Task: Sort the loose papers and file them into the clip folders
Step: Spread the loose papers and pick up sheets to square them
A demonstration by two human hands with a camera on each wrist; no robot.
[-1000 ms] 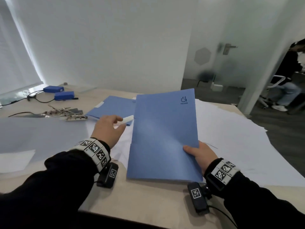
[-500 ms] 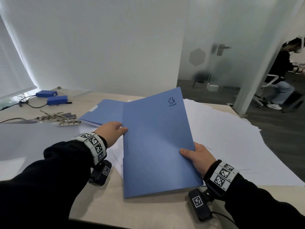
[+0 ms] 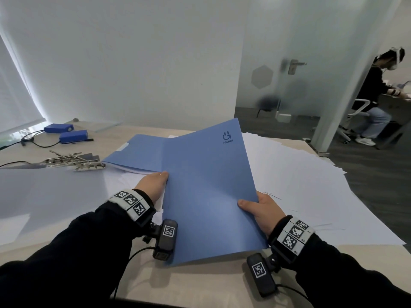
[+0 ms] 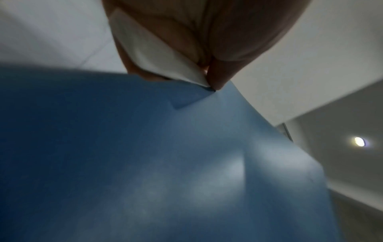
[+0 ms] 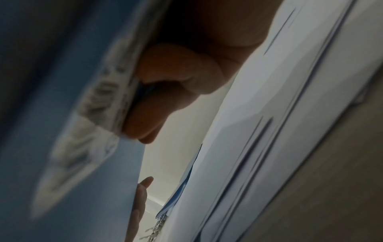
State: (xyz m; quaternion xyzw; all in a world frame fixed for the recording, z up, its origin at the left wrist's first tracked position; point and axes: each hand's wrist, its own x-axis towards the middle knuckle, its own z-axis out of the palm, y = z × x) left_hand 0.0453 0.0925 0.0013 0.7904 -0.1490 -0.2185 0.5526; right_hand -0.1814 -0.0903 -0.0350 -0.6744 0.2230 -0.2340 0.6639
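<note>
Mid-sort, a person lifts a thin blue card folder printed with a small logo [image 3: 206,192] clear of the pale wooden table [image 3: 200,283]; the right hand [image 3: 259,213] pinches its near right edge, thumb on top; the left hand [image 3: 153,185] grips the left edge while also pinching a small white slip [image 4: 157,54]; loose white sheets [image 3: 311,185] lie spread beneath and to the right, a second blue folder [image 3: 135,154] behind, beside a heap of metal clips [image 3: 73,161]; next, seemingly, the cover must be opened and sheets laid inside.
</note>
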